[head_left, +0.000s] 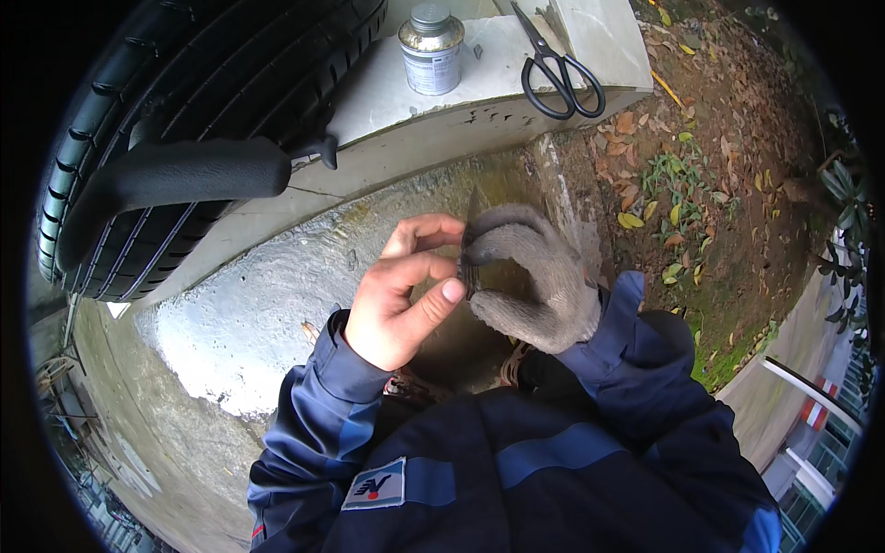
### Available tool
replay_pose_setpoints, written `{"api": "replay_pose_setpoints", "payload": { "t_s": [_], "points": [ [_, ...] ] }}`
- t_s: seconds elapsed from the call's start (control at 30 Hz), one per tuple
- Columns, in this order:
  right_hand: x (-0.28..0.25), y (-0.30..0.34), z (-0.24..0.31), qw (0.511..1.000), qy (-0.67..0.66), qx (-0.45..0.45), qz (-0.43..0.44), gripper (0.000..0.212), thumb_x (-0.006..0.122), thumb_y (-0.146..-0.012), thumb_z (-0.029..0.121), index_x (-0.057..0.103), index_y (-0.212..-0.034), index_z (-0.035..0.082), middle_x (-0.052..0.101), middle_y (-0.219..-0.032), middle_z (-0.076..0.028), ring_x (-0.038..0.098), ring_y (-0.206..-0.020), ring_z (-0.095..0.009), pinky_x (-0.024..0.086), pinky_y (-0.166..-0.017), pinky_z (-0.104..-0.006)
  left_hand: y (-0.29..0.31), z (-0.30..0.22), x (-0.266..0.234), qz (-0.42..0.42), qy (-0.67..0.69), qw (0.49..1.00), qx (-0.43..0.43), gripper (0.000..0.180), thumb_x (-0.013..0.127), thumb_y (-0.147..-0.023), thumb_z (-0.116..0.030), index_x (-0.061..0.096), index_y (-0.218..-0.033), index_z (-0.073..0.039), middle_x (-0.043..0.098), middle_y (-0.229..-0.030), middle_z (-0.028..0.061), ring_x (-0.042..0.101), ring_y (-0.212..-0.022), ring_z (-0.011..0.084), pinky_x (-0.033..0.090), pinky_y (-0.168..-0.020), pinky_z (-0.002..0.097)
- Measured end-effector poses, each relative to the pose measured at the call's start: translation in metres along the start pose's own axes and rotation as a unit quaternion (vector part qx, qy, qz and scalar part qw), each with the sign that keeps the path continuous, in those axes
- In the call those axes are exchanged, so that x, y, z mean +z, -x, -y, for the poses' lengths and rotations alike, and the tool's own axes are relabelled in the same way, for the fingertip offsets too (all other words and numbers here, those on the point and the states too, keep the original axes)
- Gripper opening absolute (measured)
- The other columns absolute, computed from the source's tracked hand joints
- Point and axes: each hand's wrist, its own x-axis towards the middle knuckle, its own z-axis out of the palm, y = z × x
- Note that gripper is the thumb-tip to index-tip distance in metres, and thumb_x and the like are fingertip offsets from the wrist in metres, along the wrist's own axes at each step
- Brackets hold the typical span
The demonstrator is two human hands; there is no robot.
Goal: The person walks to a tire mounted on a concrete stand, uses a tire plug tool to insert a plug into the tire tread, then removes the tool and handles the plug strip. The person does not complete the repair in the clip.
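Two hands meet over the concrete: the bare left hand [406, 295] and the grey-gloved right hand [533, 281] both pinch a small dark patch [472, 267] between fingertips, thumbs closed on it. Behind them a black tyre [184, 120] leans on a pale ledge [498, 83], where a metal can [431, 51] and black scissors [558, 69] rest well apart from the hands. A black tool handle [175, 175] lies across the tyre. The glove covers most of the patch, so its shape is hard to make out
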Motion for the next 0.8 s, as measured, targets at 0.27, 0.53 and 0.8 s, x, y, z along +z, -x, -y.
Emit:
{"api": "replay_pose_setpoints", "payload": {
  "t_s": [0.27, 0.53, 0.8],
  "points": [
    [-0.0020, 0.0011, -0.0012, 0.999, -0.014, 0.032, 0.013, 0.028, 0.082, -0.083, 0.018, 0.069, -0.103, 0.004, 0.068, -0.111, -0.017, 0.066, -0.108, -0.038, 0.054, -0.093, -0.0472, 0.0006, -0.0038, 0.0052, 0.025, -0.032, 0.999, -0.009, 0.009, 0.075, -0.082, -0.001, 0.067, -0.087, -0.001, 0.052, -0.136, 0.0187, 0.060, -0.122, 0.0312, 0.049, -0.105, 0.0407],
    [0.0004, 0.0049, -0.0048, 0.999, -0.020, 0.048, 0.008, 0.027, 0.081, -0.084, 0.018, 0.068, -0.102, 0.002, 0.068, -0.111, -0.021, 0.066, -0.107, -0.041, 0.055, -0.091, -0.0482, -0.0015, -0.0072, 0.0052, 0.030, -0.075, 0.997, 0.007, 0.012, 0.079, -0.078, -0.003, 0.069, -0.085, -0.002, 0.052, -0.135, 0.0198, 0.062, -0.118, 0.0325, 0.051, -0.103, 0.0418],
    [-0.0002, 0.0059, -0.0029, 0.999, -0.016, 0.031, 0.013, 0.027, 0.080, -0.085, 0.016, 0.067, -0.104, 0.002, 0.066, -0.115, -0.022, 0.066, -0.108, -0.040, 0.055, -0.091, -0.0467, -0.0015, -0.0054, 0.0059, 0.019, -0.109, 0.994, 0.025, 0.014, 0.079, -0.073, -0.004, 0.070, -0.084, -0.002, 0.053, -0.134, 0.0211, 0.057, -0.125, 0.0374, 0.049, -0.107, 0.0457]
  ]
}}
